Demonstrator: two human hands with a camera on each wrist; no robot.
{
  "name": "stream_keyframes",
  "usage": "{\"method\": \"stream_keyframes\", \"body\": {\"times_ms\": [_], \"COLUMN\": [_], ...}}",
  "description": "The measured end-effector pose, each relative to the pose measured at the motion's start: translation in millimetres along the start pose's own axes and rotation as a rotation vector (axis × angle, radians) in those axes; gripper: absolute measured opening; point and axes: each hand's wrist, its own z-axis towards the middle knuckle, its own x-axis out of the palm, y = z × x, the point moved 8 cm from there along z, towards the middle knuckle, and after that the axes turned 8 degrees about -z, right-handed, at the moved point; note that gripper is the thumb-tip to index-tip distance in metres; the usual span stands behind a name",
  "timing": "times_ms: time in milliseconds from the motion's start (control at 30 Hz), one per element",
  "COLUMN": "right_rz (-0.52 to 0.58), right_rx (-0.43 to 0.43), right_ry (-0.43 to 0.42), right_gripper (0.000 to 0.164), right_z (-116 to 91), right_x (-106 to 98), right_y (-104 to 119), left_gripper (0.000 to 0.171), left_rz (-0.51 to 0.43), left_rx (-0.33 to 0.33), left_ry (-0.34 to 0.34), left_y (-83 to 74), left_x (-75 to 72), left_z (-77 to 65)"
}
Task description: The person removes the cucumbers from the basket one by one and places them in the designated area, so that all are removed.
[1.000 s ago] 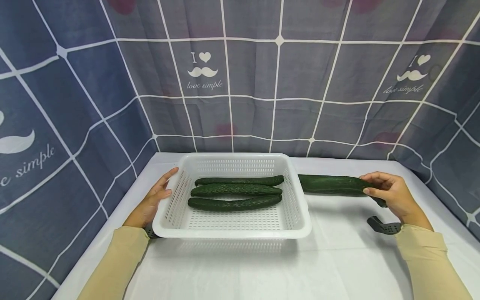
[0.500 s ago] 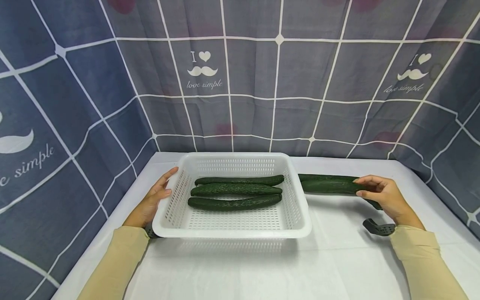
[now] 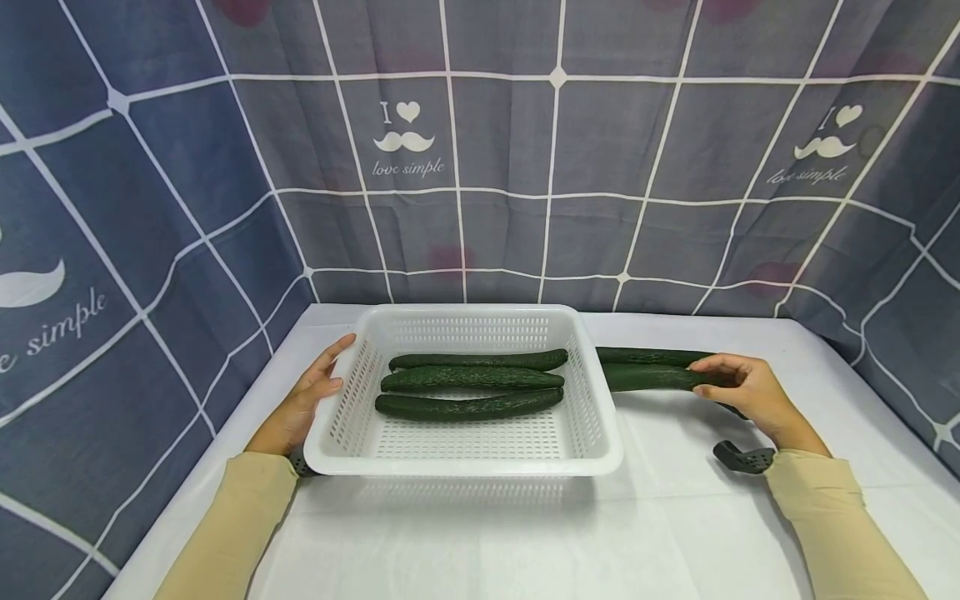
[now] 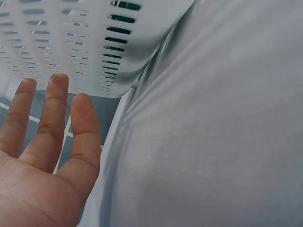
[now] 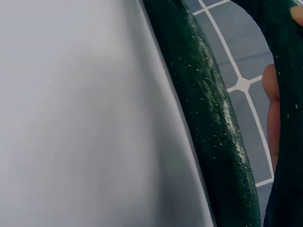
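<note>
In the head view my left hand (image 3: pixel 303 404) is at the left side of a white perforated plastic basket (image 3: pixel 465 467). Its fingers (image 4: pixel 57 104) are straight, tips right by the slotted wall in the left wrist view. Three dark green cucumbers (image 3: pixel 472 379) lie side by side in the basket. To the basket's right, my right hand (image 3: pixel 753 396) pinches the right part of another cucumber (image 3: pixel 652 377), thumb in front and fingers behind. The basket's rim hides this cucumber's left end. One more cucumber (image 5: pixel 208 104) lies on the table just behind the held one, partly covered by it.
A white cloth (image 3: pixel 480 542) covers the table. Grey-blue checked curtains (image 3: pixel 510 167) rise at the back and on both sides, close to the table's edges. A dark strap (image 3: pixel 742 458) sits at the right wrist.
My right hand has moved left and slightly nearer, bringing its cucumber along. More of the cucumber behind now shows. The left hand and the basket have stayed in place.
</note>
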Motion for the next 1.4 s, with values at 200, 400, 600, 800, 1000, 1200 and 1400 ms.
{"method": "stream_keyframes", "body": {"times_ms": [200,400,600,800,1000,1200,1400], "right_rz": [-0.050,-0.074,-0.151,-0.245,-0.301,-0.328,-0.366], "right_rx": [-0.002,0.002,0.011,0.047,0.046,0.055,0.095], "right_ry": [0.009,0.003,-0.009,0.015,0.018,0.017,0.038], "right_gripper": [0.028,0.029,0.028,0.031,0.030,0.029,0.031], "right_z": [1,3,4,3,3,4,4], "right_x": [5,6,4,4,5,7,10], "right_y": [0,-3,-3,-4,-5,-7,-10], "left_gripper": [0.059,0.059,0.058,0.058,0.058,0.059,0.059], "left_rz": [-0.002,0.006,0.007,0.001,-0.004,-0.003,-0.006], "left_rx": [0.001,-0.002,0.001,0.006,0.006,0.009,0.012], "left_ry": [-0.006,-0.014,-0.014,-0.012,-0.007,-0.004,0.007], "left_y": [0.1,0.2,-0.2,-0.9,-0.8,-0.7,0.6], "left_x": [-0.5,-0.7,-0.8,0.2,1.1,0.8,0.1], "left_z": [0.8,1.0,1.0,0.3,-0.3,-0.3,0.5]}}
